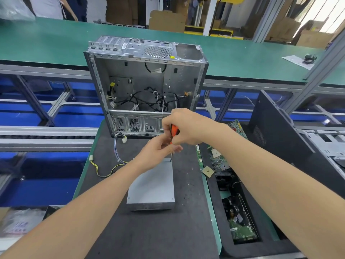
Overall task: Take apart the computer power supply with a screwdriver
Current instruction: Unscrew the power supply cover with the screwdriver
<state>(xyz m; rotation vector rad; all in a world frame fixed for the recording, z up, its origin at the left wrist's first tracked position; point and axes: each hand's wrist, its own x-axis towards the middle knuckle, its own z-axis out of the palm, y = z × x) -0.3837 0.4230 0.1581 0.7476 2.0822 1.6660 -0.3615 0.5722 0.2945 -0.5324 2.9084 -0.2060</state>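
Unscrewing looks to be the step in hand: your right hand (184,126) has its fingers clamped round the orange handle of the screwdriver (174,130), tip down on the power supply (151,182) at a corner nearest the computer case (145,79), while your left hand (158,152) pinches the shaft. The power supply lies flat just in front of the case, its long axis pointing at the case, cables (104,171) leaving that end. Next, I judge, you need firm downward pressure and steady turns.
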